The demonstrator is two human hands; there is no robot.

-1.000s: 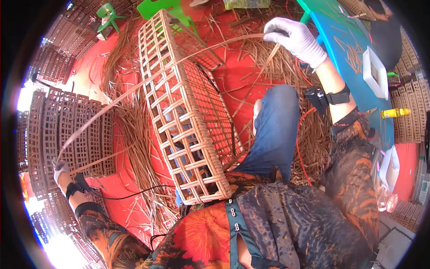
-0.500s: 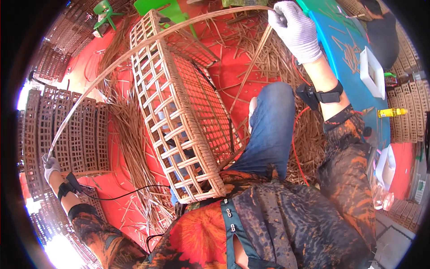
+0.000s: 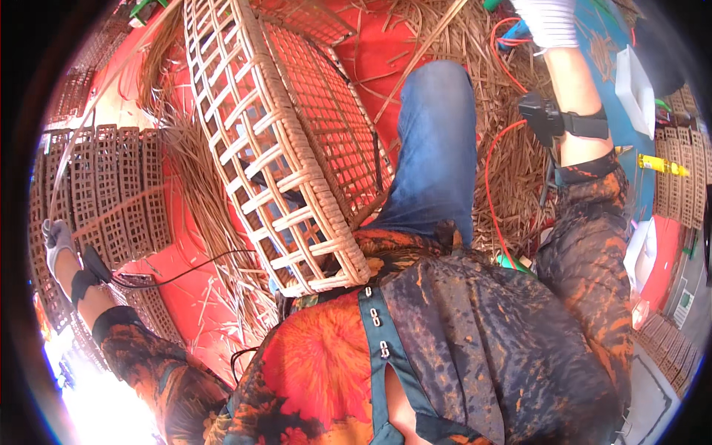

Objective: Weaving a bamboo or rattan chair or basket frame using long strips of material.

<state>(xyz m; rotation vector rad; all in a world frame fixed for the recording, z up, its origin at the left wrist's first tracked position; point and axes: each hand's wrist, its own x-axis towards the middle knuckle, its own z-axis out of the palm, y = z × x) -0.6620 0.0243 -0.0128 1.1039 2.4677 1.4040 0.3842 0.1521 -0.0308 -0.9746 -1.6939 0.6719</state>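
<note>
My left hand (image 3: 58, 241), in a light glove, is out at the far left, closed round the lower end of a long pale rattan-like strip (image 3: 68, 152). The strip rises in a curve and leaves the view at the top. My right hand (image 3: 547, 21), in a white knitted glove, reaches up at the top right; its fingers are cut off by the picture's edge. A rectangular openwork wicker basket (image 3: 302, 159) rests on its side against my lap, between my arms, left of my jeans-covered leg. Neither hand touches the basket.
Loose strips (image 3: 200, 174) lie in heaps on the red floor (image 3: 196, 297). Stacked woven panels (image 3: 111, 185) stand at the left. A blue table (image 3: 604, 74) with a white tray (image 3: 634, 93) and a yellow bottle (image 3: 662, 165) is at the right. A red cord (image 3: 491, 193) runs beside my leg.
My hands have moved farther apart, the left outward and the right up, partly out of view. The basket and floor appear higher in the picture. The strip's upper part is now out of view.
</note>
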